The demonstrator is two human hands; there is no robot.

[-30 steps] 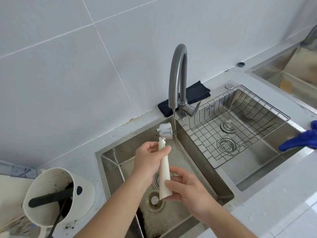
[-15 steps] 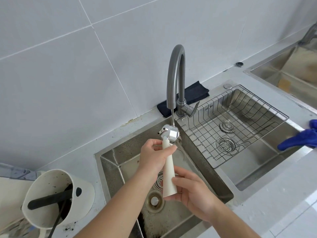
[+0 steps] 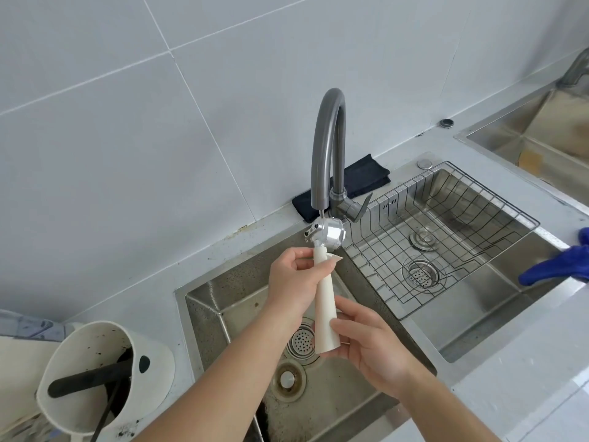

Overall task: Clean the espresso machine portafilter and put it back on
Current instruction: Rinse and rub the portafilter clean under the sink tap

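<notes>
The portafilter (image 3: 324, 301) has a long cream handle and a shiny metal head (image 3: 330, 234). I hold it nearly upright over the left sink basin (image 3: 242, 301). Its head sits right under the spout of the grey faucet (image 3: 328, 148), where a thin stream of water runs onto it. My left hand (image 3: 293, 282) grips the upper part of the handle just below the head. My right hand (image 3: 366, 349) holds the handle's lower end. The espresso machine is out of view.
A white knock bin (image 3: 105, 374) with a black bar and coffee grounds stands at the lower left. A wire rack (image 3: 439, 237) sits in the right basin. A dark cloth (image 3: 357, 183) lies behind the faucet. A blue glove (image 3: 554, 269) reaches in at the right edge.
The portafilter head has risen closer to the spout and turned, so its shiny metal side now faces me. Both hands kept their grip on the handle.
</notes>
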